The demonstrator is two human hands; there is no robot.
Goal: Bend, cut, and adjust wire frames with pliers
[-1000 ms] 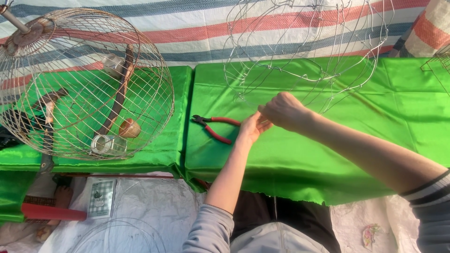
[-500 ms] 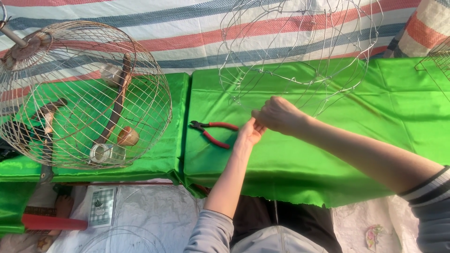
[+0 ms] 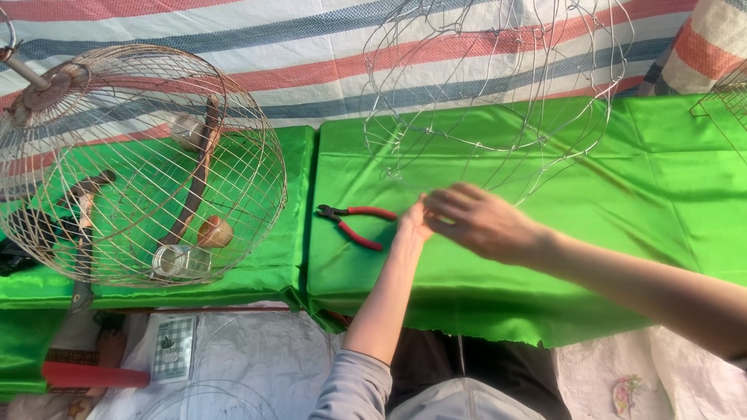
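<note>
The left hand (image 3: pixel 412 225) and the right hand (image 3: pixel 482 222) are brought together at the lower near rim of the wire frame (image 3: pixel 498 93), an unfinished dome of thin silvery wire that is stood on the green surface (image 3: pixel 669 210) and rises against the striped tarp (image 3: pixel 311 47) behind it. The fingers of both hands are curled and pinched where the frame's lowest wires meet the cloth; something thin appears to be gripped there, probably a wire end, but what exactly is held cannot be told, since the right hand is laid over the left fingertips. For this joining to be done well, the loose end is best kept taut and bent tight against the rim wire while the frame is steadied, so that the springy mesh is not dragged out of shape. Red-handled pliers (image 3: pixel 354 222) are left lying just left of the frame, near the left hand and untouched. Well to the left of the frame, a finished round cage (image 3: pixel 148 163) of rusty wire is laid on its side; inside it are seen a brown stick, a small glass jar and a rounded tan lump.
</note>
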